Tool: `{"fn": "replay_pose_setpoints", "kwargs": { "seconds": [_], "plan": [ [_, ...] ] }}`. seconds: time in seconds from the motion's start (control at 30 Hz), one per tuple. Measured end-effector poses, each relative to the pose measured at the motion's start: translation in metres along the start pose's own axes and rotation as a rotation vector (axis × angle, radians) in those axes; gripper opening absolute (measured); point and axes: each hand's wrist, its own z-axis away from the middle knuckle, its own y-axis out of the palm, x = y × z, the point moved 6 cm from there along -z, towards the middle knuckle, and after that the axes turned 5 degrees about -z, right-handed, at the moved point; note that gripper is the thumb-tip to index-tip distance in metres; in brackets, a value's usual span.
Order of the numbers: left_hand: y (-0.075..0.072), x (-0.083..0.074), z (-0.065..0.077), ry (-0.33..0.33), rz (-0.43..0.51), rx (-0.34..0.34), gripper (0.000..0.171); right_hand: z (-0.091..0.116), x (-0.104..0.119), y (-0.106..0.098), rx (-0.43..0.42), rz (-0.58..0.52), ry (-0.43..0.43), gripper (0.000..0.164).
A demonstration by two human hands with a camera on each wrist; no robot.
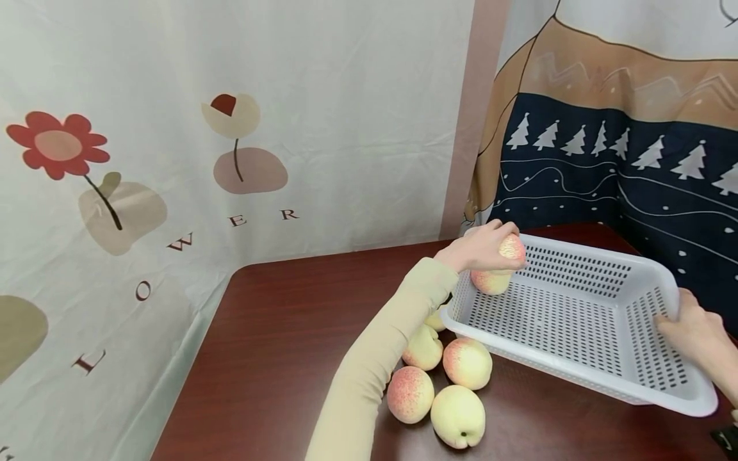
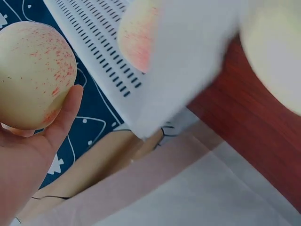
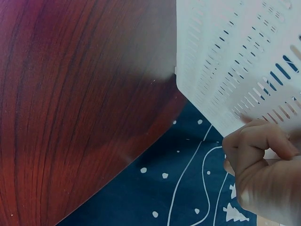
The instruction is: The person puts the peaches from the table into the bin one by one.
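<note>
My left hand (image 1: 483, 246) grips a peach (image 1: 511, 248) above the left end of a white perforated plastic basket (image 1: 576, 307). In the left wrist view the thumb curls round that pale, red-speckled peach (image 2: 37, 75). Below the hand, another peach (image 1: 490, 282) lies inside the basket at its left end. My right hand (image 1: 694, 326) holds the basket's right rim, thumb on the inner side; the right wrist view shows its fingers curled over the basket edge (image 3: 211, 113). The basket looks tilted, its right end nearer to me.
Several peaches (image 1: 458, 416) lie on the dark red wooden table (image 1: 277, 358) left of the basket, partly behind the left sleeve (image 1: 375, 365). A pale flower-print curtain (image 1: 346, 128) hangs behind the table, and a navy cloth with white trees (image 1: 651, 173) covers the right side.
</note>
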Motion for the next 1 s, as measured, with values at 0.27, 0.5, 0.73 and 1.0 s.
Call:
{"fn": "replay_pose_setpoints", "kwargs": {
  "seconds": [0.27, 0.5, 0.73, 1.0],
  "plan": [
    [0.003, -0.016, -0.015, 0.017, 0.044, 0.012, 0.058, 0.000, -0.003, 0.000, 0.001, -0.005, -0.002, 0.071],
    [0.017, -0.023, -0.028, -0.040, 0.067, 0.017, 0.065, 0.000, -0.002, 0.001, 0.008, -0.007, -0.009, 0.070],
    [0.031, -0.035, -0.038, -0.087, 0.023, 0.026, 0.068, -0.001, -0.002, 0.001, 0.006, -0.001, -0.002, 0.071],
    [0.049, -0.044, -0.044, -0.090, -0.031, 0.099, 0.074, 0.001, -0.001, 0.001, 0.017, -0.016, -0.016, 0.071]
  ]
}}
